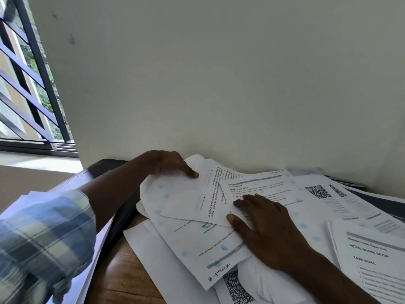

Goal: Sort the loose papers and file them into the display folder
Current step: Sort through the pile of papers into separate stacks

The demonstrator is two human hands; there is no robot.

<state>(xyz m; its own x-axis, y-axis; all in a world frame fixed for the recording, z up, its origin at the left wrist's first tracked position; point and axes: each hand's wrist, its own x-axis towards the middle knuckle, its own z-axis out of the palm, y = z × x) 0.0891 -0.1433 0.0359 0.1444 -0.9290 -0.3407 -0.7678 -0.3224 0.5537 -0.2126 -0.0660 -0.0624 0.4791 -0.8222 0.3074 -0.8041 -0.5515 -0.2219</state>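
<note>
A messy heap of loose printed papers [311,205] covers the wooden table against the wall; some carry QR codes and blue spots. My left hand [168,164] reaches to the far left of the heap and grips the far edge of a white sheet [175,194], thumb on top. My right hand [265,229] lies flat with straight fingers on the papers in the middle, fingertips on a sheet's corner. A dark folder [121,213] lies under my left forearm at the left, mostly hidden.
A neat stack of printed sheets [372,260] sits at the right front. Bare wooden table [122,279] shows at the lower left. A plain wall rises right behind the heap. A barred window [26,84] stands at far left.
</note>
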